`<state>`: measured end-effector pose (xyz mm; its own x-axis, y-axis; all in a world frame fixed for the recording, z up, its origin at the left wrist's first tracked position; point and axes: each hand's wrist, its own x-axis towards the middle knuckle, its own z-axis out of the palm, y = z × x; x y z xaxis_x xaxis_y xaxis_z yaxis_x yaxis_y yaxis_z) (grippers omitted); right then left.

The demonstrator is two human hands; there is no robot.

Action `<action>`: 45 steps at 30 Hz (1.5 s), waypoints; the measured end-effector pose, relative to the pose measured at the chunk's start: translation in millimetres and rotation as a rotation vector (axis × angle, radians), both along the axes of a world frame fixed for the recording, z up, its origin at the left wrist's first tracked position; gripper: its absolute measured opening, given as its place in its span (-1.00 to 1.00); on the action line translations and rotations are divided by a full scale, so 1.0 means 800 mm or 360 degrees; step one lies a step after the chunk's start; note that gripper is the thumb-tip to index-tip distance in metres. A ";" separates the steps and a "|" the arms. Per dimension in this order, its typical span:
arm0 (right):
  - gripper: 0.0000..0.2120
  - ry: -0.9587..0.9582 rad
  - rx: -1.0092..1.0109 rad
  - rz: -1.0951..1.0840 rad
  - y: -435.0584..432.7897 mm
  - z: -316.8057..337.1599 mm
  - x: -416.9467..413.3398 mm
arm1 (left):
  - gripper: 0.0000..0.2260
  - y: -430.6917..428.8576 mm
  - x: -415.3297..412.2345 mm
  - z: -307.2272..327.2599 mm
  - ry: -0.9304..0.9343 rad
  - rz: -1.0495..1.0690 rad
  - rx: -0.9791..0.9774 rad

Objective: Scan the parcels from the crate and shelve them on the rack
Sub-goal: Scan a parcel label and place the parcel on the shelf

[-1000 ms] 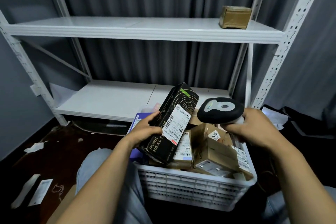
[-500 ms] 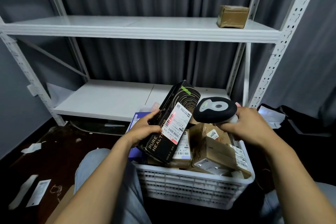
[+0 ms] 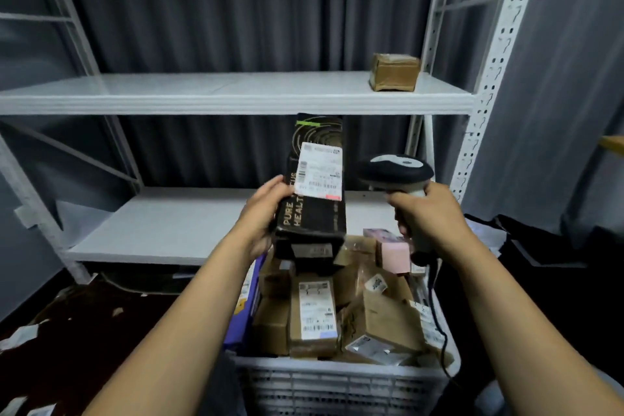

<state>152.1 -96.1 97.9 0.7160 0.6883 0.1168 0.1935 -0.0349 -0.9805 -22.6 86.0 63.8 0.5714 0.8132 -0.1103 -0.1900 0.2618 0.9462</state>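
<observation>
Left hand (image 3: pixel 266 213) grips the left edge, lower half, of a tall black printed cardboard box (image 3: pixel 312 216), holding it upright above the white perforated plastic crate (image 3: pixel 337 382), which is heaped with brown cardboard parcels (image 3: pixel 314 314), and in front of the white metal rack (image 3: pixel 236 94). Right hand (image 3: pixel 429 213) is wrapped round the grey handle of a black-headed corded barcode scanner (image 3: pixel 395 170), just right of the box. White shipping label (image 3: pixel 320 170) faces the camera. Judged stiff and light enough for one hand, though its printed skin may be slick; hold is best taken across the long edges below the label. One small brown taped parcel (image 3: pixel 393 73) sits on the upper shelf.
</observation>
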 end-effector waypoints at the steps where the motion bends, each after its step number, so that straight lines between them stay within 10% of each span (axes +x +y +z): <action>1: -0.83 0.0047 0.0053 0.0009 0.007 0.010 0.007 | -0.58 0.004 0.011 0.015 -0.0070 -0.0010 -0.0048; 31: -0.87 -0.0110 0.0205 -0.0321 0.214 0.142 0.269 | -0.87 0.222 0.329 0.227 -0.0027 0.0333 0.0229; 41: -0.83 -0.0275 0.0103 -0.0459 0.233 0.145 0.312 | -0.24 0.231 0.330 0.193 0.0933 0.0161 0.2120; 45: -0.81 -0.0343 0.0015 -0.0468 0.248 0.145 0.323 | -0.26 0.247 0.347 0.193 0.1018 0.0130 0.2127</action>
<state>410.5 102.5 213.7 0.8413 0.4550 0.2919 0.3787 -0.1107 -0.9189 254.7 283.4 218.3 0.6641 0.5391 0.5180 0.3704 -0.8391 0.3983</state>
